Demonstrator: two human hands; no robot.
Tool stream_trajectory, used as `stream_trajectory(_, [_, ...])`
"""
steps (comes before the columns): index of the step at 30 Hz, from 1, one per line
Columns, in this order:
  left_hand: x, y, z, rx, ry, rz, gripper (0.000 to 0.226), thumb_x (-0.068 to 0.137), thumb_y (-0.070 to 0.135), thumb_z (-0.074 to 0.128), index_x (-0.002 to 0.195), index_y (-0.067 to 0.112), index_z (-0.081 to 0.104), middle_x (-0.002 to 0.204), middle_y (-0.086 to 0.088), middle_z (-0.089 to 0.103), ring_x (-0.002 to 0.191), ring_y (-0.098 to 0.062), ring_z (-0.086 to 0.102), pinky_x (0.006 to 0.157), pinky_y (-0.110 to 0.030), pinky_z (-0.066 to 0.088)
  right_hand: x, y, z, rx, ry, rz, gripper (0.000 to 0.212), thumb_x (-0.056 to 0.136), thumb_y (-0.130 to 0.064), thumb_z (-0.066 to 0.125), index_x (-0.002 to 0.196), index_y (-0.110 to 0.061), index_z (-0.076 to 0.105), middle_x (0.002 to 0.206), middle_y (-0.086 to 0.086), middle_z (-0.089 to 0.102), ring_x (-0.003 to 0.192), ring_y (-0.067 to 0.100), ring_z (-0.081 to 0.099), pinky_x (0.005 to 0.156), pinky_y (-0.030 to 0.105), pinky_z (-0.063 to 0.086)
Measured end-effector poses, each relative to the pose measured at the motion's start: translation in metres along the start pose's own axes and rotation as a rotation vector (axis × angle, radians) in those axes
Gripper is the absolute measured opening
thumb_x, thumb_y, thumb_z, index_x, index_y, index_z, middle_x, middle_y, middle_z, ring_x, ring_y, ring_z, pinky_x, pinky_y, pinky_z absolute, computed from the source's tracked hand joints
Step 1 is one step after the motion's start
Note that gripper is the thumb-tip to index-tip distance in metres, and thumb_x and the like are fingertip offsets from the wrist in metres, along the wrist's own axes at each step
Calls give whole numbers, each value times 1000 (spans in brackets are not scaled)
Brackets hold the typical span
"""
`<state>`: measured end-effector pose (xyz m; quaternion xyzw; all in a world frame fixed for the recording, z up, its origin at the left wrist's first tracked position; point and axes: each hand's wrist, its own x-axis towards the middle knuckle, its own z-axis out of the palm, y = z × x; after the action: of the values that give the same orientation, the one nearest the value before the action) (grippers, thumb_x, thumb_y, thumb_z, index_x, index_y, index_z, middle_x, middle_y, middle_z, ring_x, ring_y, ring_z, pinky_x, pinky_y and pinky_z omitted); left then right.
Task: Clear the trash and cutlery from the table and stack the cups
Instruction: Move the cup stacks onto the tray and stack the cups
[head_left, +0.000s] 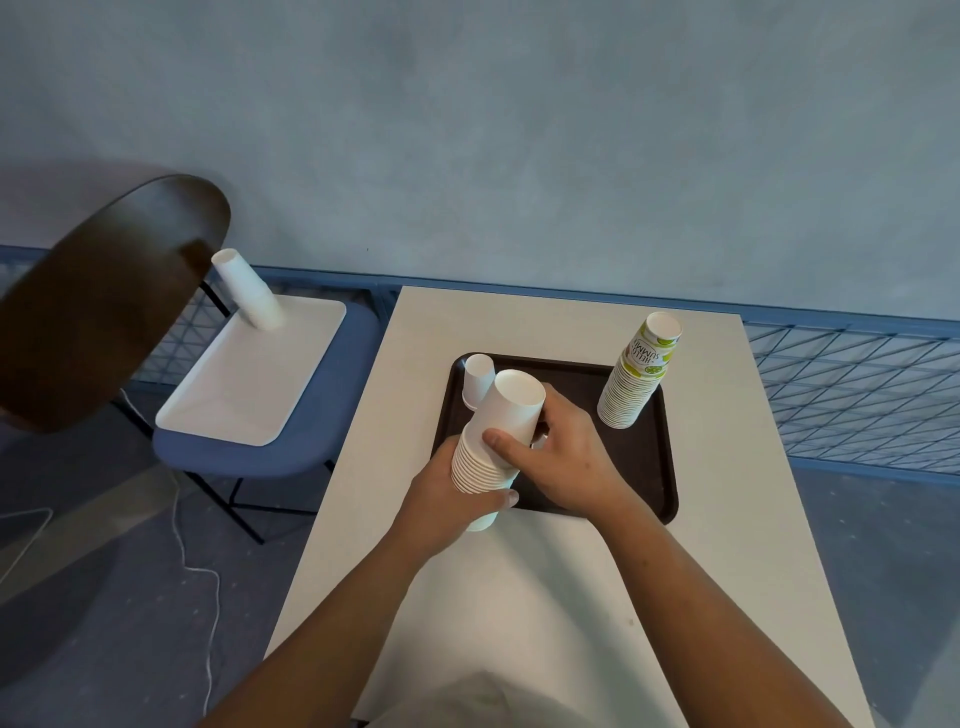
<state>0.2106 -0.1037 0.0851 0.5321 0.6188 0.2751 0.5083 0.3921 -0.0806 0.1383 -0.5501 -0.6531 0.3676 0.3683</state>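
A tall stack of white paper cups (496, 439) stands upside down at the front left of the dark brown tray (644, 467) on the white table (545, 597). My left hand (452, 499) wraps its lower part, thumb across the front. My right hand (561, 452) grips the upper cups from the right. A short stack of small white cups (478, 379) stands just behind it on the tray. At the tray's back right corner stands a stack of printed green and yellow cups (639, 374).
To the left, a blue chair (270, 457) carries a white tray (249, 379) with a leaning stack of white cups (249, 291). A dark round chair back (104, 301) looms at far left. A white cable (202, 571) trails on the floor. Blue mesh fencing runs behind.
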Motion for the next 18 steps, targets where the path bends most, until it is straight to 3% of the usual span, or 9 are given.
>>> stream_trajectory(7, [-1,5,-3,34,1,12,79,62,48,94,131,42,55,119,15,69,109,-14,68,96,-40,59,0,-5,-6,37,49,-11,54,84,-41,80,131,-25,58,113,-19,65,102,-8,59,75,4,44])
stream_trajectory(15, [-1,5,-7,47,-8,-10,78,59,51,92,129,41,56,117,16,71,109,-13,67,95,-40,58,1,-9,-8,77,132,12,45,85,-40,80,123,-30,57,105,-16,67,96,-2,62,73,10,47])
stream_trajectory(18, [-1,4,-8,49,-3,-22,78,61,48,93,129,40,56,117,16,70,109,-12,67,90,-34,56,1,-10,-10,119,178,47,43,85,-40,80,119,-34,55,102,-17,66,92,-2,62,72,10,48])
